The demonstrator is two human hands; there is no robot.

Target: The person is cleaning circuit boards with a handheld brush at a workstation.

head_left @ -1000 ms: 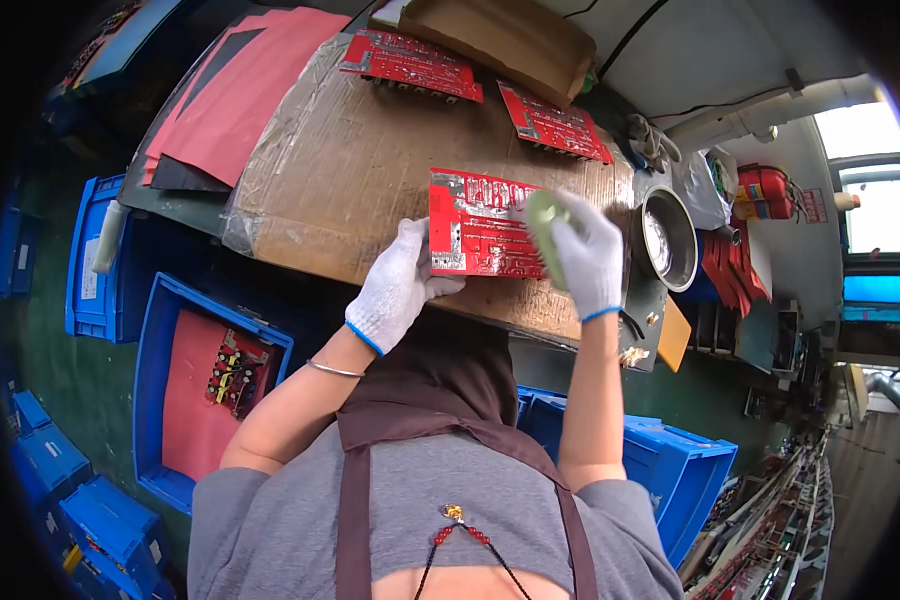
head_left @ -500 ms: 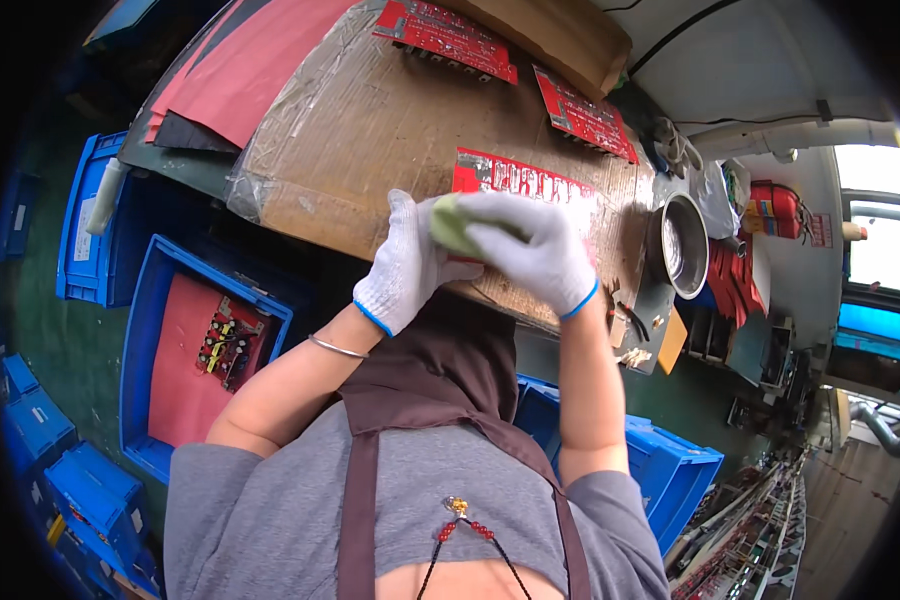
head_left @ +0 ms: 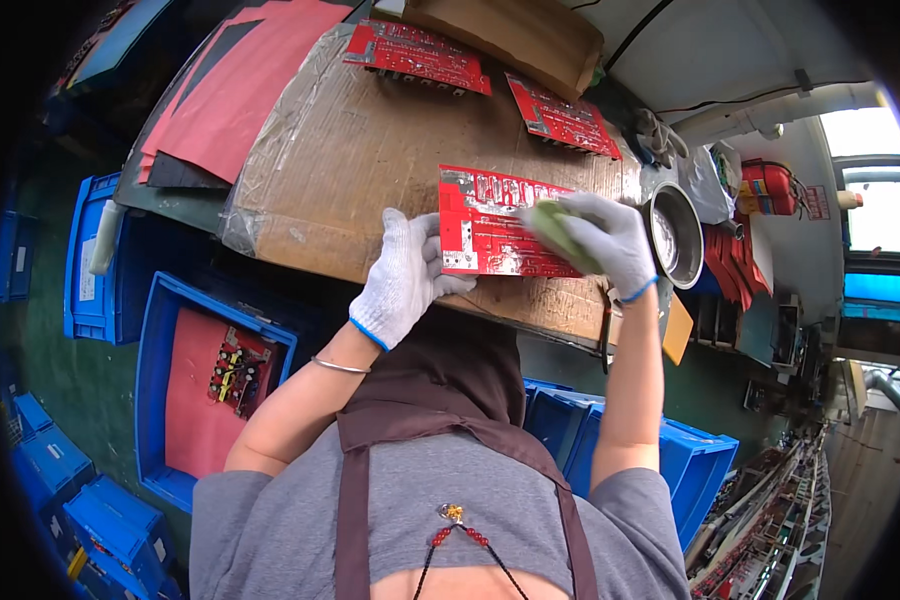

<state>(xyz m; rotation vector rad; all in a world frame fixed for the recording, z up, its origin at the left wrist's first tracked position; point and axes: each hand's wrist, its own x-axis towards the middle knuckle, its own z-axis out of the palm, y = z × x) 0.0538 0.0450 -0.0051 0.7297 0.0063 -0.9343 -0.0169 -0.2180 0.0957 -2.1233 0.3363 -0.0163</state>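
Note:
A red circuit board (head_left: pixel 470 225) with silvery solder areas lies or is held over the cardboard-covered table in front of me. My left hand (head_left: pixel 400 275), in a white knitted glove with a blue cuff, grips the board's left edge, thumb near its lower corner. In my right hand (head_left: pixel 615 245), gloved the same way, is a light green pad (head_left: pixel 560 238), blurred by motion, against the right part of the board. The pad hides part of the board's right side. Two more red boards, one at the back (head_left: pixel 420 58) and one further right (head_left: pixel 562 115), rest solder side up on the table.
Cardboard (head_left: pixel 320 170) covers the tabletop. Red sheets (head_left: pixel 220 90) lie at its left end. A round metal bowl (head_left: pixel 676 235) stands at the right edge. On the left, a blue crate (head_left: pixel 150 400) holds a red sheet and a populated board; more blue crates (head_left: pixel 685 470) are at lower right.
My right hand has swept the green pad rightward across the board, uncovering its left and middle parts. My left hand stays at the left edge. The whole view has shifted slightly.

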